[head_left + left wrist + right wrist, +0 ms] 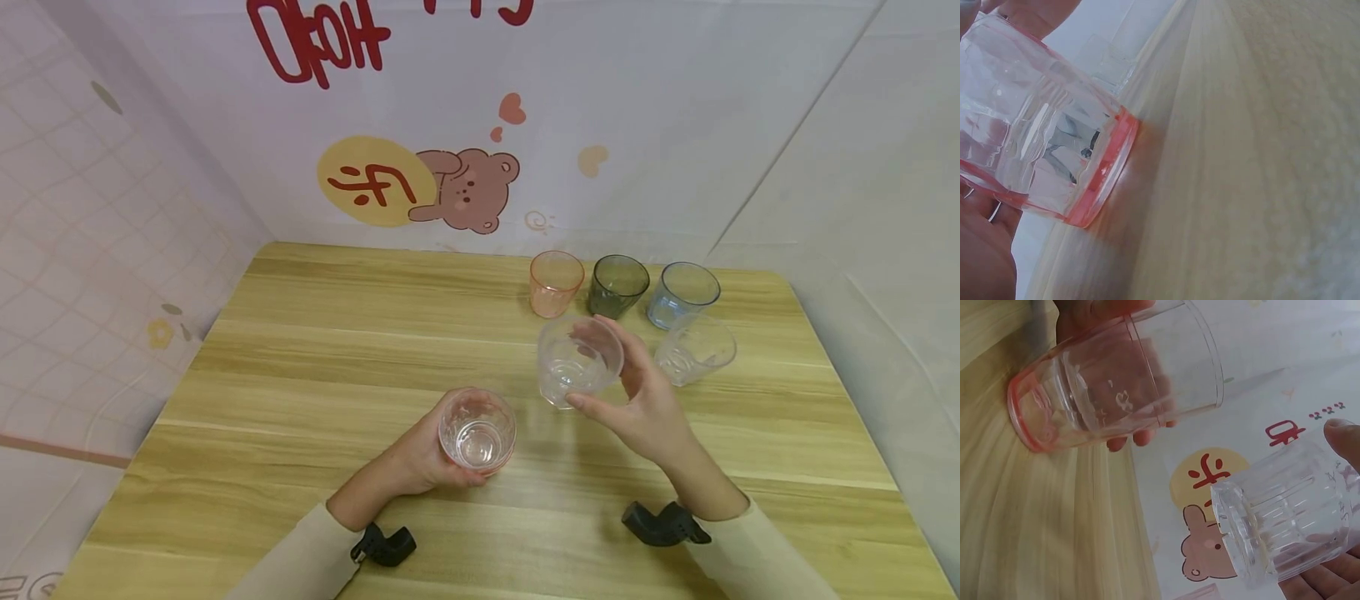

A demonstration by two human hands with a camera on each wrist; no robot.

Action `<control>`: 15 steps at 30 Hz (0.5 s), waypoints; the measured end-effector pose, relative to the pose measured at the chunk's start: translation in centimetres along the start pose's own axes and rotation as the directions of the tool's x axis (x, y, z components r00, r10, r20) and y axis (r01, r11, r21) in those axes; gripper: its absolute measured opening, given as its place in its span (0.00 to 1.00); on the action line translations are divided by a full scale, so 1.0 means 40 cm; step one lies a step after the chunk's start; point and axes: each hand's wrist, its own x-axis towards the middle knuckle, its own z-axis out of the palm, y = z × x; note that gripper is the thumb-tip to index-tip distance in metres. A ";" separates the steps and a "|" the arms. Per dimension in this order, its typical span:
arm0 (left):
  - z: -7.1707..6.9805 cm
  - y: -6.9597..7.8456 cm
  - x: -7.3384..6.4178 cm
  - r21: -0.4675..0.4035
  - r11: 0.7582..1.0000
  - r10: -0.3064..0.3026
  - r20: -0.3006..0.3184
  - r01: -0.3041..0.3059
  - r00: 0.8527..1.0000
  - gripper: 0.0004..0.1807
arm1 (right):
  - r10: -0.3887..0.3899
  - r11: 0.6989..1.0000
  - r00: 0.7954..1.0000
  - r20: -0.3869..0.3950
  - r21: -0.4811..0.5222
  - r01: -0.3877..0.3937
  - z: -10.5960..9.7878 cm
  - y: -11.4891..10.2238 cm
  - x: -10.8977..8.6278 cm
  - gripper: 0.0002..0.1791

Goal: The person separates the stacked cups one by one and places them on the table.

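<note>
My left hand (429, 457) grips a pink-tinted clear cup (1047, 422) with a clear cup (1194, 359) nested inside it, its rim standing above the pink one. The pair is just above or on the table; I cannot tell which. To the right, my right hand (654, 412) holds another clear cup (561, 379) between thumb and fingers, raised off the table and tilted. In the right wrist view this faceted clear cup (1291, 512) is apart from the nested pair.
Behind the right hand stand a pink-orange cup (555, 292), a dark green-grey cup (617, 287) and a blue cup (678, 296) in a row. One more clear cup (693, 350) is in front of the blue one. A printed cloth backdrop (660, 108) borders the wooden table (322, 350).
</note>
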 end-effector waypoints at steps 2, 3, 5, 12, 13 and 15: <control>0.000 0.000 0.000 0.004 1.000 0.008 0.000 -0.008 1.000 0.53 | 0.004 1.000 1.000 -0.014 -0.002 -0.004 -0.004 0.006 -0.002 0.54; 0.000 -0.001 -0.001 0.006 1.000 0.008 0.001 -0.008 1.000 0.53 | 0.010 1.000 1.000 -0.019 -0.003 -0.010 -0.006 0.008 -0.002 0.53; -0.001 -0.001 -0.001 0.006 1.000 0.000 0.000 0.000 1.000 0.53 | 0.031 0.999 0.999 -0.030 -0.010 -0.032 -0.009 0.011 -0.005 0.53; 0.000 0.011 -0.001 -0.015 1.000 -0.017 0.007 0.017 1.000 0.54 | 0.084 0.995 0.994 -0.064 -0.050 -0.087 -0.019 0.023 -0.016 0.53; 0.000 0.011 -0.001 -0.015 1.000 -0.019 0.007 0.019 1.000 0.54 | 0.083 0.995 0.994 -0.068 -0.055 -0.086 -0.020 0.025 -0.016 0.53; -0.001 0.011 -0.001 -0.016 1.000 -0.024 0.009 0.024 1.000 0.54 | 0.085 0.994 0.993 -0.079 -0.066 -0.091 -0.023 0.029 -0.017 0.54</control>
